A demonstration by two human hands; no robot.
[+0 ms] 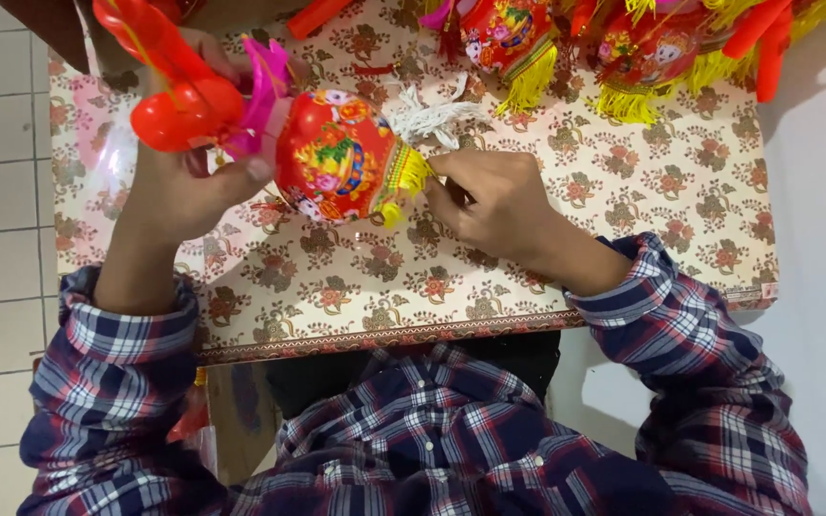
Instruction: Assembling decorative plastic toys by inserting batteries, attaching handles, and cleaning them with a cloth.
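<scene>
Left of centre in the frame, a round red paper lantern with floral print point(336, 158) is gripped by the left hand point(184, 186), its long axis running toward the right hand point(489, 201), whose fingers are pinched closed on its yellow fringe point(411, 172).

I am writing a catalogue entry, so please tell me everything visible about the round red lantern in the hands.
The round red paper-like lantern bears bright flower prints and a yellow fringe at one end. It lies on its side, lifted above the floral-patterned table cover. The left hand grips its pink and red plastic top end; the right hand pinches the fringe end.
</scene>
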